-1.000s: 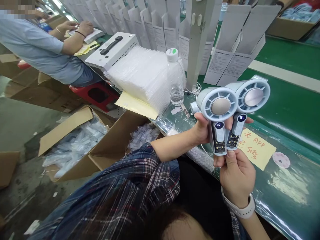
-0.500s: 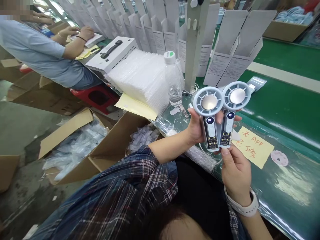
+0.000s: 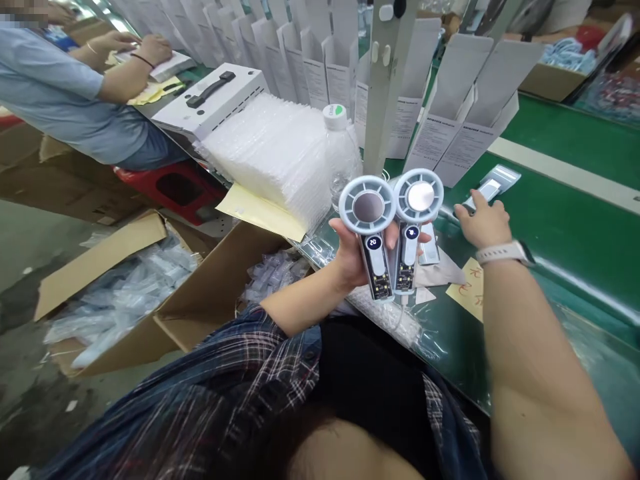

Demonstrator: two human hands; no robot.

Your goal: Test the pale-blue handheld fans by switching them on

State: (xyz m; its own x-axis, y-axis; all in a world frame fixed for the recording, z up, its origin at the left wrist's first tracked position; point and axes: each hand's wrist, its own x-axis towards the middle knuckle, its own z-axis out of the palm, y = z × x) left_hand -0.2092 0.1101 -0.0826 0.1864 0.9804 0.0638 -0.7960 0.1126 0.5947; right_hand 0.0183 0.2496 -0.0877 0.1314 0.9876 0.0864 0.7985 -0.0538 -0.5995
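My left hand (image 3: 353, 257) grips two small grey handheld fans side by side, the left fan (image 3: 369, 212) and the right fan (image 3: 419, 200), both upright with lit number displays on their handles. My right hand (image 3: 481, 223), with a white watch on the wrist, reaches out over the green belt (image 3: 560, 220). Its fingers are curled at a flat grey part (image 3: 486, 193) lying on the belt; what they hold, if anything, is hidden.
A water bottle (image 3: 341, 143) and a stack of bubble-wrap bags (image 3: 270, 150) stand behind the fans. White open cartons (image 3: 450, 120) line the belt. A yellow note (image 3: 467, 290) lies by my arm. Open cardboard boxes (image 3: 165, 293) sit on the floor; another person (image 3: 65, 100) works at far left.
My right hand has let go of the fans' handles and reached forward to the grey part on the belt. My left hand now holds both fans alone, lower and further left.
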